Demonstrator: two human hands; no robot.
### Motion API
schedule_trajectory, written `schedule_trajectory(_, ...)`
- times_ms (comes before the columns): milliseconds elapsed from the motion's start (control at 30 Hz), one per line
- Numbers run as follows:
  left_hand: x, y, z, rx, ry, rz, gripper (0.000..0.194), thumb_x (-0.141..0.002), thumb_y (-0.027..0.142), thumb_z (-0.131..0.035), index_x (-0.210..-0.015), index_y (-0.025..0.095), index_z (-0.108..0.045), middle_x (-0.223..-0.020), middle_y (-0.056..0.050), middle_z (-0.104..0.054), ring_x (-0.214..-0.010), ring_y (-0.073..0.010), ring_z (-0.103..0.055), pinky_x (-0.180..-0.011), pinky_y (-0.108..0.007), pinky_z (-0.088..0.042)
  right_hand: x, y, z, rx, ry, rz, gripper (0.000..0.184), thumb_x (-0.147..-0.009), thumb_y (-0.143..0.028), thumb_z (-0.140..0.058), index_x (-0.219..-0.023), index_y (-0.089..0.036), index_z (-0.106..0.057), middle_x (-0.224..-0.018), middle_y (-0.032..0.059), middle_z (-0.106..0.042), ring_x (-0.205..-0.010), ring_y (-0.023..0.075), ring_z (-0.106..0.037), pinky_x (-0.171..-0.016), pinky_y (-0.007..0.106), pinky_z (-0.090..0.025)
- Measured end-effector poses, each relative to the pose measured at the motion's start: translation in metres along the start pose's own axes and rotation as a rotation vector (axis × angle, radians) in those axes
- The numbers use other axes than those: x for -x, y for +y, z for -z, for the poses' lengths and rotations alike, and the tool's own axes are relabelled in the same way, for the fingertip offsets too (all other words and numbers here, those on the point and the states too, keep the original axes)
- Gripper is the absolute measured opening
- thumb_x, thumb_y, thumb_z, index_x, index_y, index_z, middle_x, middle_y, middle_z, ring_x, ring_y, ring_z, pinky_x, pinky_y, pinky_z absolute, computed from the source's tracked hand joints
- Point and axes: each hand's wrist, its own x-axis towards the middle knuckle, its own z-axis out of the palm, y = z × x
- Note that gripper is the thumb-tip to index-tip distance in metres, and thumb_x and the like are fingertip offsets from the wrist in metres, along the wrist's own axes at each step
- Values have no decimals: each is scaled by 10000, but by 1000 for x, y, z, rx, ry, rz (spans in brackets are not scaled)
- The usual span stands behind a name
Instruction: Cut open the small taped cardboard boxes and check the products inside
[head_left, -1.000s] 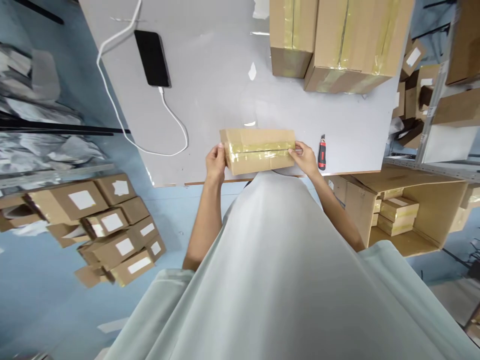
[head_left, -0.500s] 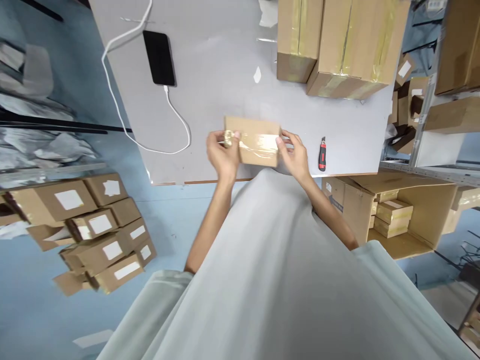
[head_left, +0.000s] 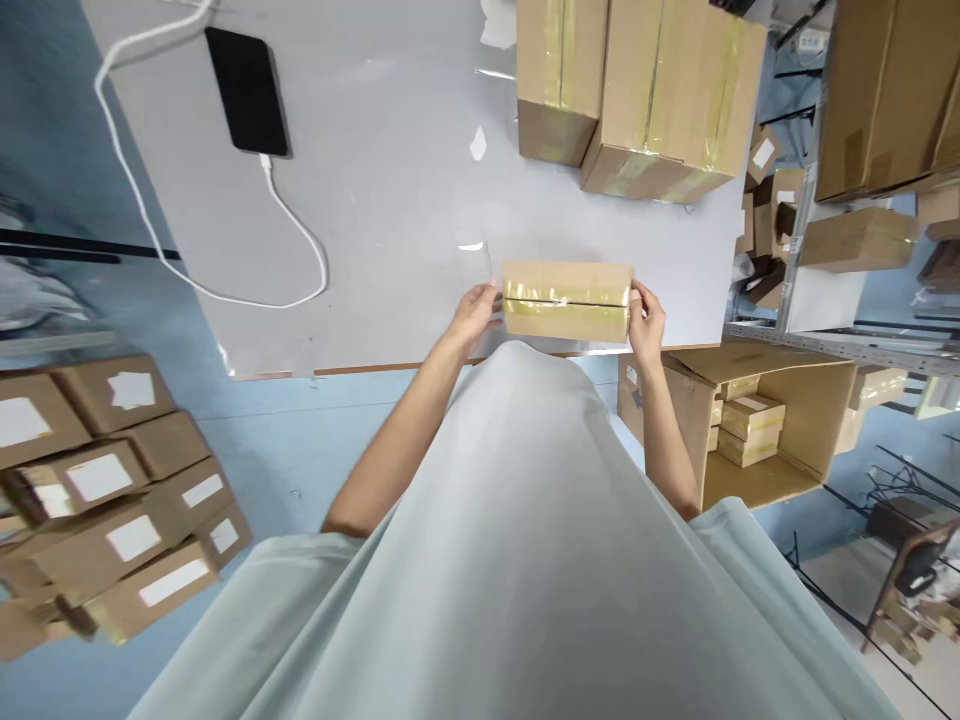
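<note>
A small cardboard box (head_left: pixel 566 322) is between my hands near the table's front edge. Yellowish clear tape runs along its seam, and the seam side faces up. At the right end, my right hand (head_left: pixel 647 318) grips it with bent fingers. My left hand (head_left: pixel 474 314) is at the opposite end, its fingertips against or very close to the box edge; some of those fingers are hard to make out. Just above that hand, a faint clear strip with a bright glint (head_left: pixel 471 246) shows over the table; whether it is held, I cannot tell.
Large taped cartons (head_left: pixel 645 120) stand at the table's back right. A black phone (head_left: pixel 247 92) with a white cable (head_left: pixel 306 232) lies at left. Labelled boxes (head_left: pixel 135 540) are stacked on the left; an open carton (head_left: pixel 832 430) holding smaller boxes stands at right.
The box has moved right over the table and been turned, so its taped seam now faces up. Both hands moved with it. The red-and-black utility knife has gone out of sight.
</note>
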Motion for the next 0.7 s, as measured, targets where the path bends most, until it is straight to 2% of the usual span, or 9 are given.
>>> schedule_trajectory(67, 4, -1, -11, 67, -116, 32, 584, -960, 780, -762, -1108, 216, -742, -1264, -197, -817, -1167, -322, -795, -1000, -491, -653, -3, 4, 8, -65, 15, 4, 756, -1213, -674, -279, -1618, -211, -719, -1624, 212, -705, -1578, 331, -628, -1304, 584, -539)
schedule_trajectory(133, 11, -1, -15, 80, -118, -19, 624, -918, 820, -796, -1063, 215, -742, -1171, -172, -823, -1122, -317, -796, -971, -467, -652, -6, 4, 7, -119, 8, -3, 771, -1206, -703, -298, -1624, -210, -716, -1647, 201, -698, -1600, 333, -615, -1341, 599, -503)
schedule_trajectory(200, 14, 0, -9, 54, -31, -102, 638, -870, 831, -851, -1027, 225, -726, -1107, -139, -819, -1117, -311, -787, -975, -441, -644, -10, 1, -5, -156, -35, -15, 761, -1200, -718, -330, -1662, -228, -684, -1680, 184, -680, -1614, 332, -605, -1351, 614, -492)
schedule_trajectory(267, 14, 2, 4, 15, 115, -181, 613, -853, 797, -894, -1016, 238, -702, -1075, -111, -808, -1121, -300, -775, -999, -420, -638, -14, -5, -25, -181, -118, -14, 743, -1193, -726, -378, -1701, -252, -643, -1712, 164, -659, -1623, 328, -598, -1349, 614, -499)
schedule_trajectory(367, 11, 6, 32, -50, 322, -266, 499, -908, 687, -899, -992, 249, -674, -1075, -96, -791, -1159, -295, -758, -1087, -426, -623, -15, -19, -59, -220, -279, 13, 779, -1176, -745, -446, -1750, -234, -571, -1750, 172, -621, -1603, 305, -621, -1326, 544, -543)
schedule_trajectory(433, 11, 7, 48, -79, 371, -299, 418, -940, 602, -891, -991, 249, -674, -1139, -103, -794, -1234, -299, -746, -1174, -446, -596, -12, -28, -75, -240, -336, 42, 840, -1161, -765, -482, -1784, -202, -513, -1782, 200, -573, -1593, 295, -628, -1292, 491, -581)
schedule_trajectory(567, 21, 4, 68, -76, 319, -298, 395, -919, 469, -921, -1179, 248, -721, -1375, -129, -785, -1366, -320, -725, -1247, -499, -570, -8, -46, -79, -133, -295, 75, 849, -1138, -810, -517, -1795, -273, -498, -1823, 199, -487, -1562, 313, -641, -1217, 488, -638)
schedule_trajectory(633, 28, -1, 74, -66, 231, -252, 476, -927, 455, -905, -1332, 284, -722, -1479, -129, -759, -1383, -332, -729, -1216, -543, -600, -14, -54, -73, -61, -249, 97, 787, -1147, -800, -517, -1764, -312, -536, -1795, 187, -509, -1527, 325, -656, -1183, 505, -653)
schedule_trajectory(700, 34, -5, 79, -68, 140, -234, 590, -901, 428, -914, -1442, 319, -704, -1558, -135, -727, -1403, -350, -730, -1195, -583, -618, -26, -59, -68, -35, -217, 142, 725, -1160, -788, -499, -1685, -299, -609, -1713, 182, -586, -1504, 332, -658, -1156, 504, -655)
